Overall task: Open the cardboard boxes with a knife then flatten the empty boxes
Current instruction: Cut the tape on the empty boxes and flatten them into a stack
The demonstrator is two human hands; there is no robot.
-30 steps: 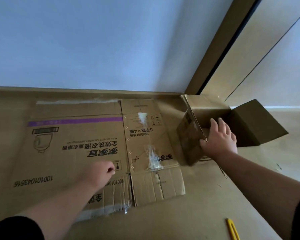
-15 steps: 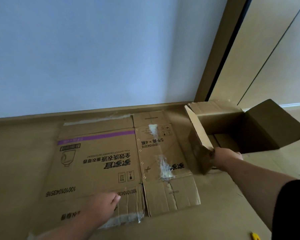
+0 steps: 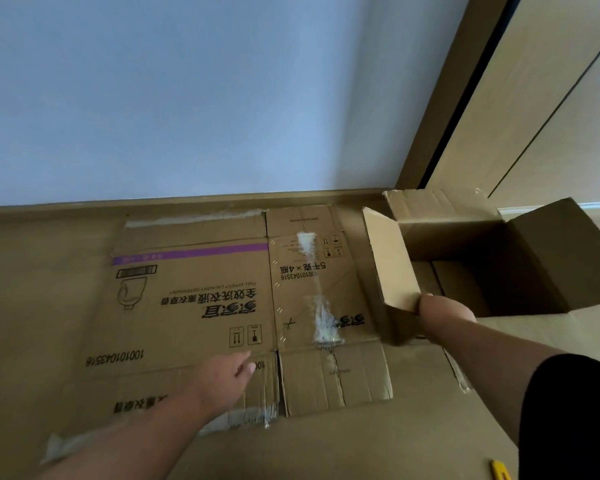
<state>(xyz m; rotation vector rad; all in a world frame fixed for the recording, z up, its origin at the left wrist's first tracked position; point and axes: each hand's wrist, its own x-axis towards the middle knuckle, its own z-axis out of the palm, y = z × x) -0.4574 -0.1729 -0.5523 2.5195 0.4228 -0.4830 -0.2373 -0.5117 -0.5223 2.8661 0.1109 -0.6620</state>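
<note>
While the open box (image 3: 482, 258) stands on the floor (image 3: 32, 306) by the door frame (image 3: 440, 109), its near flap (image 3: 390, 261) is gripped at the lower corner by the right hand (image 3: 442, 311). The left hand (image 3: 222, 375) is rested, fingers apparently relaxed, on the flattened box (image 3: 194, 299) lying beside it. A yellow knife (image 3: 500, 472) is seen at the frame's bottom edge.
</note>
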